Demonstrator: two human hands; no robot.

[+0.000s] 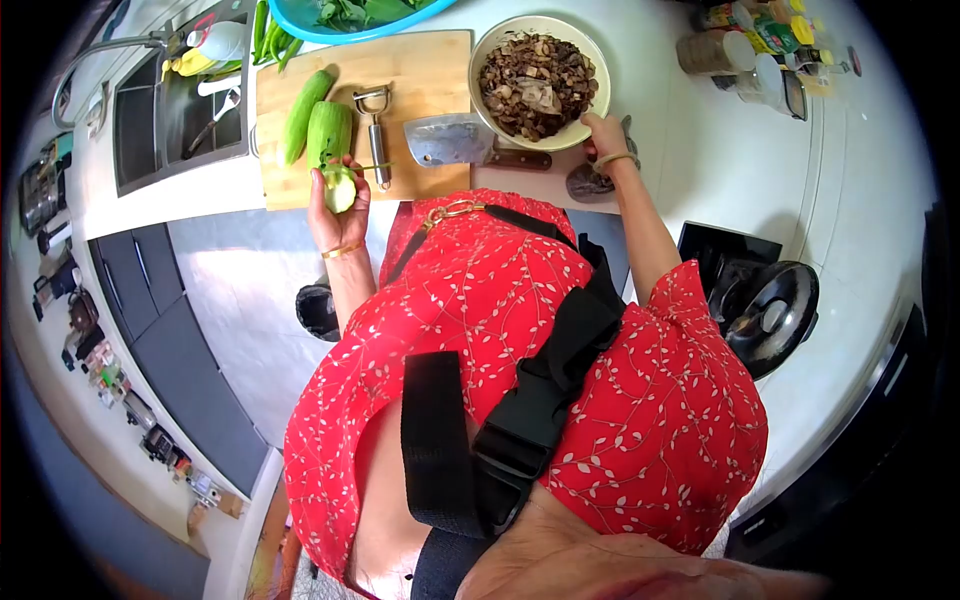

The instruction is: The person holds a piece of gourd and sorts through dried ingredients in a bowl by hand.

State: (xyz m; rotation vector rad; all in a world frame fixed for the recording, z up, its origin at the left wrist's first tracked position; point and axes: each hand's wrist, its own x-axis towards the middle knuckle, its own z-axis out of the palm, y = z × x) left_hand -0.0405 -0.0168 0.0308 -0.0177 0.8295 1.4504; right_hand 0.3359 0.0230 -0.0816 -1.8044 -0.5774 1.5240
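My left hand [335, 215] is closed around a pale green cut gourd piece [341, 190] at the front edge of the wooden cutting board [405, 75]. A thin stem sticks out beside its fingers. Just beyond lie a thick light-green gourd [330, 128] and a slimmer green one [304, 112]. A metal peeler [376, 140] rests to their right, then a cleaver [455, 140] with a wooden handle. My right hand [604, 140] grips the near right rim of a cream bowl [484, 62] full of chopped brown pieces, possibly mushrooms.
Behind the board stand a blue basin [355, 33] of leafy greens and some long green peppers [272, 38]. The sink [150, 135] is at the left. Jars and bottles [715, 52] stand back right. A dark crumpled bag [588, 183] lies near my right wrist; a black pan lid [770, 318] sits further right.
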